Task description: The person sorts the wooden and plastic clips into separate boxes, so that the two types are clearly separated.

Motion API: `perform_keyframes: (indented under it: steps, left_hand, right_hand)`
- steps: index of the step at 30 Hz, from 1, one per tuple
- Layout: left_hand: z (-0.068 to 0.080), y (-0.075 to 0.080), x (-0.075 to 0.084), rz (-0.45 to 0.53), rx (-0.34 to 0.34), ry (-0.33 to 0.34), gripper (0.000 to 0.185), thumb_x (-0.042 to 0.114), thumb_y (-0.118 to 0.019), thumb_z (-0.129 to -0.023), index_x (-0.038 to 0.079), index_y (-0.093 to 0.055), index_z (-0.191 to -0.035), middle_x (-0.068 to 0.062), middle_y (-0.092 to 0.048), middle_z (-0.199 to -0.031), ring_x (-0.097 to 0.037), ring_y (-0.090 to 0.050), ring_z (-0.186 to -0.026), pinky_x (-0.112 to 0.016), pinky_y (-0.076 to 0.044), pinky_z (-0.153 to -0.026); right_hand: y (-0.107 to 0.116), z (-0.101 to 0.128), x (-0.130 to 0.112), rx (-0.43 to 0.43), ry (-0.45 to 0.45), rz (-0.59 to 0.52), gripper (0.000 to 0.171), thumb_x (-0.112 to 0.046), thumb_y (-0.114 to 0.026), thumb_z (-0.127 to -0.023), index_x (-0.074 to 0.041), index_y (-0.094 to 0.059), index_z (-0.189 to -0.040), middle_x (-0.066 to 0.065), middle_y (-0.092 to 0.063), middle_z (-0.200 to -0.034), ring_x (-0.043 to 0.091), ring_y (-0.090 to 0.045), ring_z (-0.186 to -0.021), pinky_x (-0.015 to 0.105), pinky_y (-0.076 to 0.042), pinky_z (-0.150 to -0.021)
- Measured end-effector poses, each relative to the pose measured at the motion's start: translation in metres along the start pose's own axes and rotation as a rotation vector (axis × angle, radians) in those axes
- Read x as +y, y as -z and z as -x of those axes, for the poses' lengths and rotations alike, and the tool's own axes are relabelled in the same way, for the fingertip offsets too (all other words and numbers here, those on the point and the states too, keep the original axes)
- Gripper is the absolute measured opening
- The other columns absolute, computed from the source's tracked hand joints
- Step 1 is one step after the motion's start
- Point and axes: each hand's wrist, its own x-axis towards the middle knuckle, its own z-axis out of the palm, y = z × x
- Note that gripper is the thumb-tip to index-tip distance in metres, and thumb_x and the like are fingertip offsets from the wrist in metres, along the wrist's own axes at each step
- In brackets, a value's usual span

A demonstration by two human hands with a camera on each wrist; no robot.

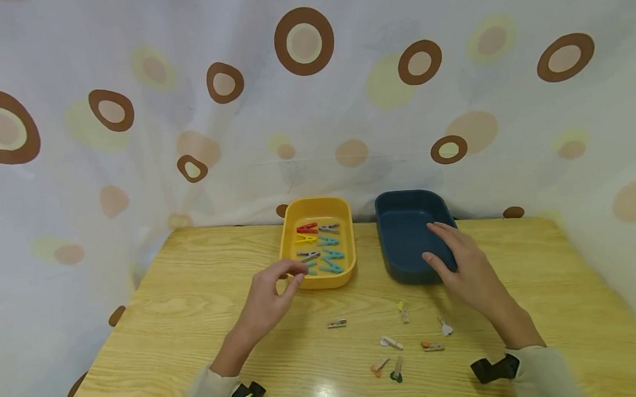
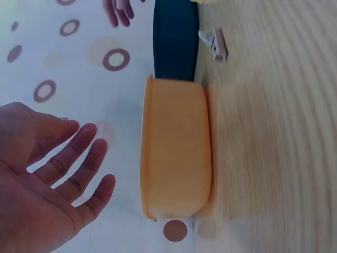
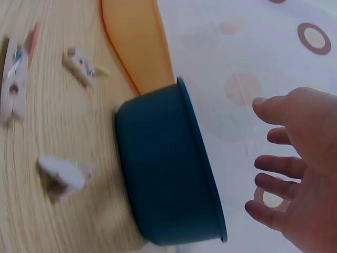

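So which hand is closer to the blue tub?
The right hand. It hovers over the near right rim of the dark blue tub, fingers spread. The left hand is farther off, at the near left corner of the yellow tub.

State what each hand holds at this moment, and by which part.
Nothing is held. The left hand hovers open beside the yellow tray, and the right hand is open over the blue tray, gripping neither.

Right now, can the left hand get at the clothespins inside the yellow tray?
Probably yes. The left hand is open at the near left corner of the yellow tray, which has no lid, and nothing lies between its fingers and the clothespins.
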Motion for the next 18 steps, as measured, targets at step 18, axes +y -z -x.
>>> perform_keyframes:
  steps: [18]
  left_hand:
    - [0.012, -0.040, 0.015, -0.035, -0.252, 0.115, 0.012, 0.006, -0.066, -0.100, 0.008, -0.072, -0.111, -0.003, -0.072, -0.104, -0.015, -0.068, -0.095, -0.043, -0.056, -0.080]
  right_hand:
    - [0.005, 0.013, 0.036, -0.140, -0.121, 0.205, 0.080, -0.046, -0.060, -0.103, 0.003, -0.030, -0.159, 0.030, -0.027, -0.162, 0.052, -0.030, -0.144, 0.071, -0.033, -0.106]
